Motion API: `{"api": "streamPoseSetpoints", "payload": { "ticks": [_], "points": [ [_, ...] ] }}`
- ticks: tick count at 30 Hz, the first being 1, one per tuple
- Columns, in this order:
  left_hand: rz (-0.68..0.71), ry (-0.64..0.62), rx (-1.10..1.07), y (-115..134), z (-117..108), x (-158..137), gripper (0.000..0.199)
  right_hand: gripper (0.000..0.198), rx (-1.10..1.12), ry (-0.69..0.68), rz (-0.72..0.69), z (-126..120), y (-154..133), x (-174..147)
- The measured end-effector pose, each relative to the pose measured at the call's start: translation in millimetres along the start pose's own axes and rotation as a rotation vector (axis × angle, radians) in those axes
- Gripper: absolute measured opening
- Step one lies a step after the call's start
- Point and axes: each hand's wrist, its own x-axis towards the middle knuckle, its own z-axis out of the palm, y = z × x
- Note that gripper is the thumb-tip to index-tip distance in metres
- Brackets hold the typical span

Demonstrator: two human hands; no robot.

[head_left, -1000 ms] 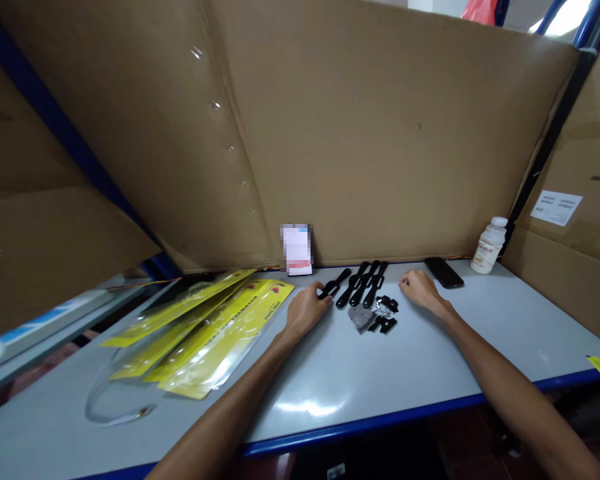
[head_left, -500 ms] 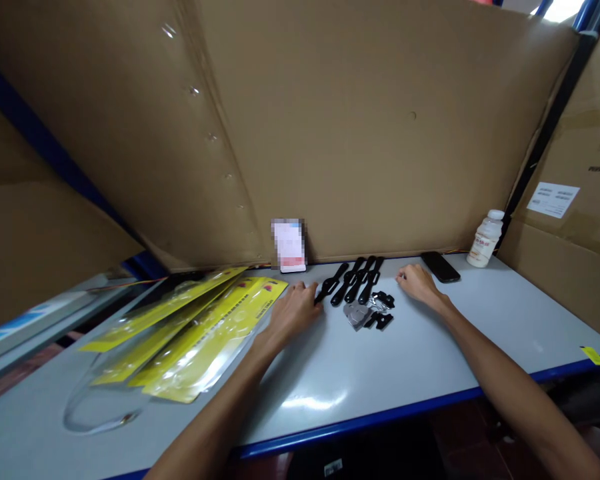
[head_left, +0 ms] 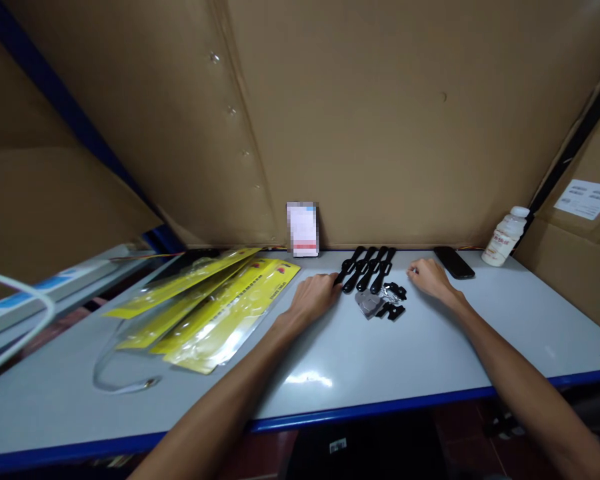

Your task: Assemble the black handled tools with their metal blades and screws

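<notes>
Several black spokeshave bodies [head_left: 364, 270] lie side by side in a slanted row on the grey table. My left hand [head_left: 317, 291] is closed around the near end of the leftmost spokeshave body [head_left: 351, 265]. Just in front of the row are grey metal plates [head_left: 369, 303], black clamp-like parts [head_left: 392, 311] and a small clear bag [head_left: 389, 293]. My right hand [head_left: 427, 277] rests on the table to the right of the row. Its fingers are curled together in a pinch; what they hold, if anything, is too small to name.
Yellow-carded clear packages [head_left: 230, 303] fan out at the left, with a pale strap [head_left: 100, 373] near them. A lit phone [head_left: 304, 230] leans on the cardboard wall [head_left: 380, 133]. A dark phone [head_left: 455, 262] and a white bottle [head_left: 504, 239] are at the right.
My left hand has moved the leftmost spokeshave body rightward, up against the others. My right hand stays beside the row, still curled. The camera view has shifted.
</notes>
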Motion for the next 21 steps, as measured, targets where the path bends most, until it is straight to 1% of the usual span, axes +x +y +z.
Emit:
{"api": "streamPoseSetpoints", "payload": {
  "ticks": [13, 17, 19, 21],
  "points": [
    [0.072, 0.040, 0.013, 3.3, 2.2, 0.8, 0.040, 0.028, -0.001, 0.017, 0.000, 3.3, 3.5, 3.0],
    [-0.003, 0.116, -0.008, 5.3, 0.2, -0.9, 0.047, 0.030, 0.009, 0.023, -0.010, 3.1, 3.6, 3.2],
    [-0.038, 0.150, -0.041, 6.6, -2.0, -2.6, 0.044, 0.033, 0.021, 0.014, -0.034, 2.2, 2.7, 2.5],
    [-0.035, 0.159, -0.077, 8.4, -3.9, -4.8, 0.042, 0.032, 0.041, -0.002, -0.070, 1.4, 0.5, 1.0]
  ]
}}
